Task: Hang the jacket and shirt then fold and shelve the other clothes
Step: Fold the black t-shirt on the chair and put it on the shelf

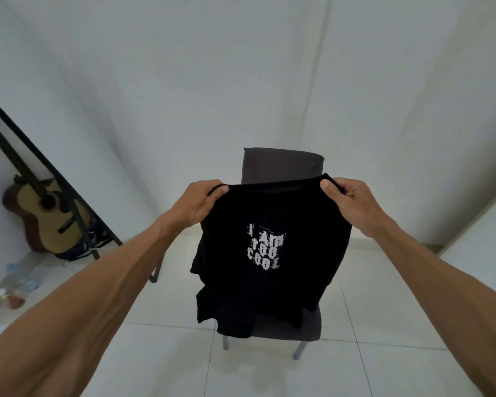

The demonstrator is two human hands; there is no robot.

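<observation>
Left hand [202, 200]: pinches the black T-shirt's [272, 253] top edge, left corner.
Right hand [348, 200]: grips the opposite corner.
T-shirt: held up, hanging before the dark chair [281, 167], white print facing the camera.
Guitar [48, 217]: far left of chair, against the wall.
Bottles [10, 296]: blurred, perhaps plastic, nearer than guitar.
</observation>
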